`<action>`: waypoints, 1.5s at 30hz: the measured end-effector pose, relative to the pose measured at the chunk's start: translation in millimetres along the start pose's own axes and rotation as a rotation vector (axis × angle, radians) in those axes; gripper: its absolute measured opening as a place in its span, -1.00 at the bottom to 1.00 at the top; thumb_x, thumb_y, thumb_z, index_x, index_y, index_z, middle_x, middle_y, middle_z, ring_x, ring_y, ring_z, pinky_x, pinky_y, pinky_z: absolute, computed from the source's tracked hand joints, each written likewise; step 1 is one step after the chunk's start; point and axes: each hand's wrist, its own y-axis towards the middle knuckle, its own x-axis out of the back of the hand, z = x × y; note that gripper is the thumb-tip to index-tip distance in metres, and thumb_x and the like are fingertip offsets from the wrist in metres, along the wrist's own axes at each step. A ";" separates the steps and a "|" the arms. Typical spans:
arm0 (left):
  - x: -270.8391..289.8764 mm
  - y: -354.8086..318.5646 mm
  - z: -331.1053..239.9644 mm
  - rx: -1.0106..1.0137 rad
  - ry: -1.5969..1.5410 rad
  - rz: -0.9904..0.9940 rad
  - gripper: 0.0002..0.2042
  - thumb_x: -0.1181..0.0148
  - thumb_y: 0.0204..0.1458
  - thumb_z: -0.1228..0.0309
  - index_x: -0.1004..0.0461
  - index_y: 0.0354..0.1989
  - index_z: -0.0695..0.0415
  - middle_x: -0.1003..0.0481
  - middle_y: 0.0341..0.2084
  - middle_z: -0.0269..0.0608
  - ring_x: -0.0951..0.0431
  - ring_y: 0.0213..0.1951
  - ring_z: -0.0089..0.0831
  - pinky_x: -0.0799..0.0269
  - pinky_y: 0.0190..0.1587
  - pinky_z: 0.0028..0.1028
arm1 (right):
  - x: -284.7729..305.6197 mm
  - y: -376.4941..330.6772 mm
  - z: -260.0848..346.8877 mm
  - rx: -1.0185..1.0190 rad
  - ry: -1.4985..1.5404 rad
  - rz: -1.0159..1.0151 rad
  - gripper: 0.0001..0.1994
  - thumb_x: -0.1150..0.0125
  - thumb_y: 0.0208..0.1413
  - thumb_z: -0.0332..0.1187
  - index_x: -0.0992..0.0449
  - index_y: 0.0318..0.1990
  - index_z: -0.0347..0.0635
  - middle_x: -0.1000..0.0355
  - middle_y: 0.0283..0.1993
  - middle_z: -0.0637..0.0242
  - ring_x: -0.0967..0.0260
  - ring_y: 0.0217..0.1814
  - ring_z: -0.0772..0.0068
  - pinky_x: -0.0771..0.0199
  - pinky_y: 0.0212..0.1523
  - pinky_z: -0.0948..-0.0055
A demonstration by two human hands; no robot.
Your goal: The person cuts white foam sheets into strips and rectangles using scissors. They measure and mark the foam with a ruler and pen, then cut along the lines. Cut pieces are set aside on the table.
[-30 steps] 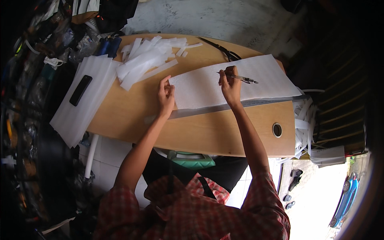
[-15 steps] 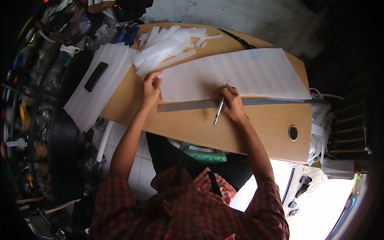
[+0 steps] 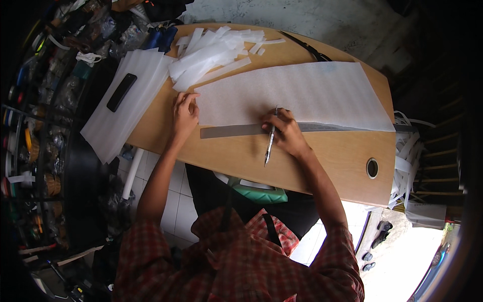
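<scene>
1. Can't see middle of long grey flat ruler (image 3: 226,132): right hand (image 3: 286,131) in the way, fingers clamped on slim silver pen (image 3: 269,146).
2. Left hand (image 3: 186,115), fingers slightly apart, at white foam sheet (image 3: 302,93) on tan wooden table (image 3: 221,152).
3. Black scissors (image 3: 303,45) beyond, handles murky.

The foam (image 3: 302,88) is a white, thin sheet lying flat on the table (image 3: 241,156), narrower at its left end. Along its near edge runs the ruler (image 3: 226,131), a long, flat grey strip, showing less width toward the right. The pen (image 3: 269,148), slim and silvery, is held slanting across the ruler, its longer visible part toward the person.
</scene>
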 end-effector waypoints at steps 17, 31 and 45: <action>-45.5 -6.9 -113.0 -0.367 0.069 0.353 -0.67 -0.18 0.05 0.42 -0.49 0.04 0.00 -0.39 -0.06 -0.24 -0.35 -0.01 -0.23 -0.22 0.09 -0.13 | 4.3 -2.9 -14.0 -0.516 0.611 -0.321 -0.73 -0.04 0.33 -0.21 -0.50 -0.18 -0.27 -0.32 -0.53 0.48 -0.19 -0.49 0.69 -0.16 -0.48 0.60; -63.5 -14.6 -114.5 -0.434 0.046 0.326 -0.64 -0.19 -0.01 0.43 -0.48 0.02 0.00 -0.38 0.07 -0.24 -0.31 0.13 -0.20 -0.16 0.12 0.00 | -2.5 10.2 -14.5 -0.397 0.164 -0.205 -0.74 -0.14 0.22 -0.33 -0.38 -0.45 -0.31 -0.31 -0.65 0.24 -0.13 -0.62 0.50 -0.20 -0.54 0.39; -63.7 -14.7 -115.9 -0.431 0.047 0.298 -0.69 -0.15 0.01 0.46 -0.47 -0.02 0.03 -0.40 0.05 -0.24 -0.33 0.10 -0.21 -0.18 0.09 -0.07 | -2.1 5.2 -13.7 -0.376 0.060 -0.130 -0.76 -0.12 0.19 -0.37 -0.33 -0.49 -0.28 -0.26 -0.67 0.10 -0.15 -0.66 0.24 -0.22 -0.52 0.30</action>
